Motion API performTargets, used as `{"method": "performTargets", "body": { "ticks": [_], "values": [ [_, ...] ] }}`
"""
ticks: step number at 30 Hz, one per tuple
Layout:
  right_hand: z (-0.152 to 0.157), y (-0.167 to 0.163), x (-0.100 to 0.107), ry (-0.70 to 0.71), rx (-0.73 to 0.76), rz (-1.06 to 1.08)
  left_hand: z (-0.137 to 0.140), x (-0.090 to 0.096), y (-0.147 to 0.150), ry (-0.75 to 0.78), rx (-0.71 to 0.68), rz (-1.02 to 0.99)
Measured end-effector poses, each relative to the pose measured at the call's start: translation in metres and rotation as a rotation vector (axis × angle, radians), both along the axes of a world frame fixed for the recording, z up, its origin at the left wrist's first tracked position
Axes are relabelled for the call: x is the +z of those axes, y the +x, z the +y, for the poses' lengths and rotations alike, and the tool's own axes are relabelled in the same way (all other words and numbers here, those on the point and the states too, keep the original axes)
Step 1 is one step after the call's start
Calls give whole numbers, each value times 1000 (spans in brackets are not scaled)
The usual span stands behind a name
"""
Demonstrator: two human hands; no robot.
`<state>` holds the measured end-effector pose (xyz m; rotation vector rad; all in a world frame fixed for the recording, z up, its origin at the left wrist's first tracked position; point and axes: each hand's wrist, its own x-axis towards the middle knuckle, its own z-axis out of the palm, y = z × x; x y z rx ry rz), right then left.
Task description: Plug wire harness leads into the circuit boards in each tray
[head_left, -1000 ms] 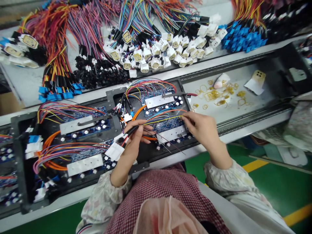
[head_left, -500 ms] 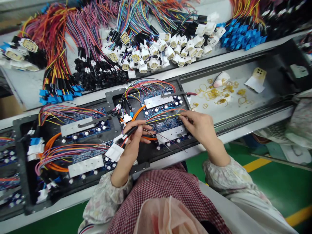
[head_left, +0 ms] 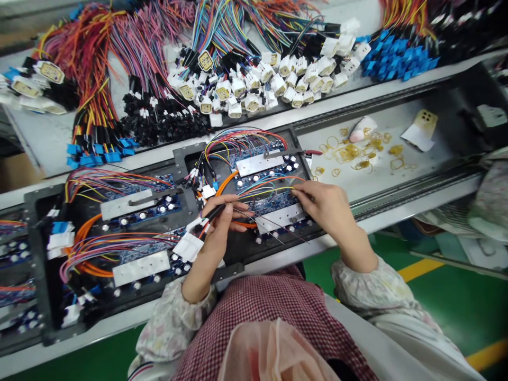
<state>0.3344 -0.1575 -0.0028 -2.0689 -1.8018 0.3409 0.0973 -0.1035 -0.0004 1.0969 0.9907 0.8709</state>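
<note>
My left hand is closed around a wire harness with black sleeving and a white connector. Loose thin wires from it trail right, over the front of a blue circuit board with a silver metal strip. My right hand pinches the end of a yellow wire at the board's right end; its fingertips hide the exact spot. Several blue and orange wires arch across the same board. Behind it, in the same black tray, lies a second wired board under a dark clip.
At left, another black tray holds two wired boards. Bundles of wires with white connectors and blue connectors lie on the shelf behind. Yellow rubber bands are scattered on the rail bed at right. A metal rail edge runs along the front.
Both hands keep almost the same pose and grip. The loose thin wires have shifted slightly right, and the whole view has moved a little.
</note>
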Motion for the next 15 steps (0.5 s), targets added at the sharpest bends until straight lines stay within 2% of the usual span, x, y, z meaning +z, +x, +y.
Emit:
{"method": "performTargets", "body": {
  "ticks": [3, 7, 8, 12, 15],
  "values": [
    [-16, -6, 20, 68, 1, -39, 0, -1, 1, -1, 2, -9],
    [-34, -13, 35, -99, 184, -76, 0, 0, 1, -26, 5, -12],
    [-35, -14, 33, -110, 175, -68, 0, 0, 1, -34, 3, -16],
    [-23, -11, 13, -12, -8, 76, -1, 2, 1, -43, -9, -5],
    [-10, -10, -3, -36, 22, 92, -1, 1, 0, -35, -10, 14]
  ]
}}
